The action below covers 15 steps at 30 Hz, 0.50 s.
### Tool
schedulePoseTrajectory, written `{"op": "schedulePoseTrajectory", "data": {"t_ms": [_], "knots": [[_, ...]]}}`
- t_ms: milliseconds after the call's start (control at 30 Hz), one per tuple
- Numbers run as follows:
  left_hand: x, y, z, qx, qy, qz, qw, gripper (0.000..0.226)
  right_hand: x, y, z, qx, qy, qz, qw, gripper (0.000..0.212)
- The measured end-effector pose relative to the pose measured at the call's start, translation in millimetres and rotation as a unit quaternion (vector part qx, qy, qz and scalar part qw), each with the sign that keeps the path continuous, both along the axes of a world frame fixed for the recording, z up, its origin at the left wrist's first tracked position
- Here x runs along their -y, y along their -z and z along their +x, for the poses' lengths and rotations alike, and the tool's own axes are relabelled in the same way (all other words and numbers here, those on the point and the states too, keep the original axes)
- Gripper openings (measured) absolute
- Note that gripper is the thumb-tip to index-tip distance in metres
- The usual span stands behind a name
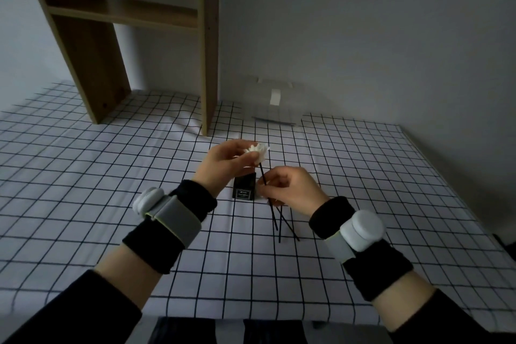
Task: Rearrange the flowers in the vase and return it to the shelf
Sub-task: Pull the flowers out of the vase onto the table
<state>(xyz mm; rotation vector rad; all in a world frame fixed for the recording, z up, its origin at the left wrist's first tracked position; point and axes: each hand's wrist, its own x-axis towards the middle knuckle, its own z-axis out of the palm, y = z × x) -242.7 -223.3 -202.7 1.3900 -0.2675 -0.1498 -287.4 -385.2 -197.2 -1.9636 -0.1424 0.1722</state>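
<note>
A small black square vase (pixel 245 188) with a white label stands on the checked cloth between my wrists. My left hand (pixel 226 160) pinches the white head of a flower (pixel 258 151) just above the vase. Its thin black stem (pixel 262 176) runs down into my right hand (pixel 290 188), which grips it. Several more black stems (pixel 282 222) stick out below my right hand and slant down toward the cloth. Both wrists wear black cuffs with white sensor bands.
A wooden shelf unit (pixel 111 12) stands at the back left on the table, one board visible. A clear plastic box (pixel 275 103) sits against the wall behind the vase. The checked tablecloth (pixel 111 176) ends at the front and right edges.
</note>
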Motion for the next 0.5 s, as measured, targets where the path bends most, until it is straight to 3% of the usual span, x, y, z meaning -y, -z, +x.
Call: {"op": "schedulePoseTrajectory", "data": {"t_ms": [233, 500], "knots": [[-3, 13, -3, 0.005, -0.07, -0.029, 0.997, 0.01, -2, 4, -1, 0.001, 0.057, 0.077, 0.995, 0.008], [-15, 24, -5, 0.014, -0.155, -0.009, 0.988, 0.014, 10, 18, -3, -0.004, 0.08, 0.033, 0.996, 0.007]]}}
